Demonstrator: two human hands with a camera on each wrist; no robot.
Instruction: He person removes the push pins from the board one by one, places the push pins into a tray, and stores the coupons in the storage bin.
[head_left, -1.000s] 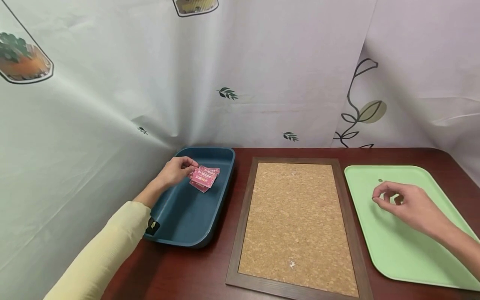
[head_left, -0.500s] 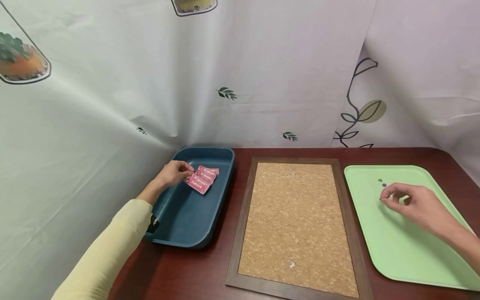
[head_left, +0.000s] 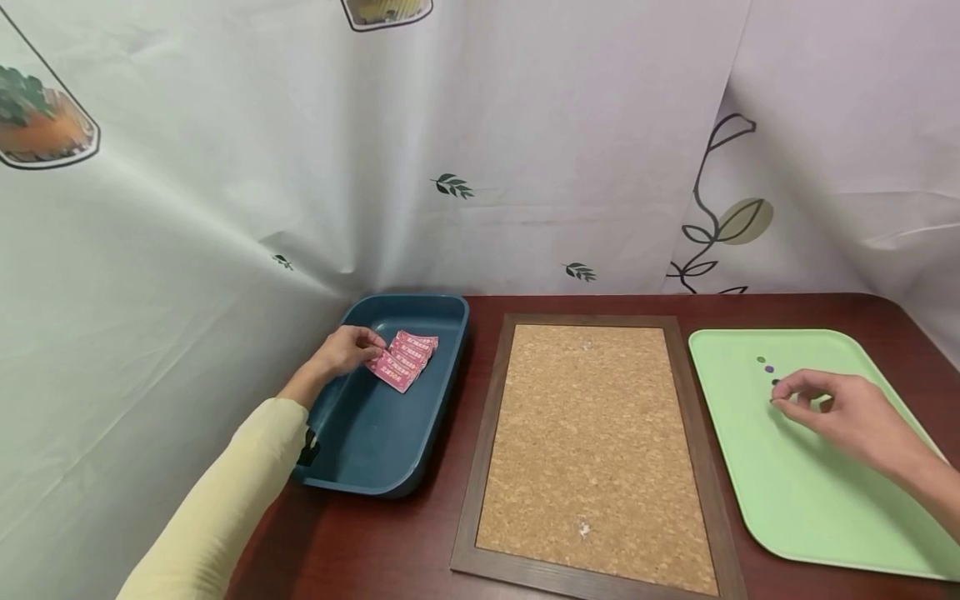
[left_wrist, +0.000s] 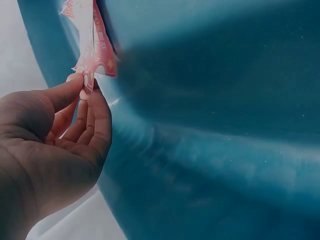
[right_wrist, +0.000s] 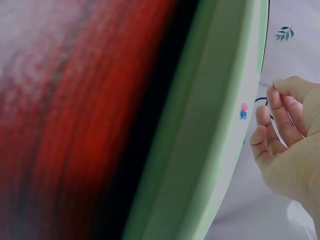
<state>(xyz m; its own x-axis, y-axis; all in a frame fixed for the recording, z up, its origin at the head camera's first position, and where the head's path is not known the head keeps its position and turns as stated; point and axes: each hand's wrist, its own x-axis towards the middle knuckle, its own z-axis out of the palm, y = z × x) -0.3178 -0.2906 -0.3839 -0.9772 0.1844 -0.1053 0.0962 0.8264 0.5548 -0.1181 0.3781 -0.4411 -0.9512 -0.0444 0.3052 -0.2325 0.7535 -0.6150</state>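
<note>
In the head view my left hand (head_left: pixel 347 351) pinches the end of several pink printed coupons (head_left: pixel 405 359) over the blue tray (head_left: pixel 375 450). They are spread in a fan, overlapping one another. The left wrist view shows the thumb and fingertips closed on a coupon's pink end (left_wrist: pixel 102 50). My right hand (head_left: pixel 847 408) is over the green tray (head_left: pixel 817 517), thumb and index finger pinching a small dark tack-like piece, mostly hidden by the fingertips. Beside them on that tray lie a green dot-like piece (head_left: pixel 761 360), a purple one (head_left: pixel 769 369) and a partly covered dark one.
Between the trays lies a cork board (head_left: pixel 592 450) in a brown wooden frame, with a pale spot (head_left: pixel 584 528) near each end. All stand on a dark red table (head_left: pixel 337 550). A printed curtain (head_left: pixel 525 167) hangs behind and to the left.
The coupons have fanned out from an overlapping bunch, with the left hand slightly lower. My right hand has shifted right and a little down, and the purple and dark pieces now show.
</note>
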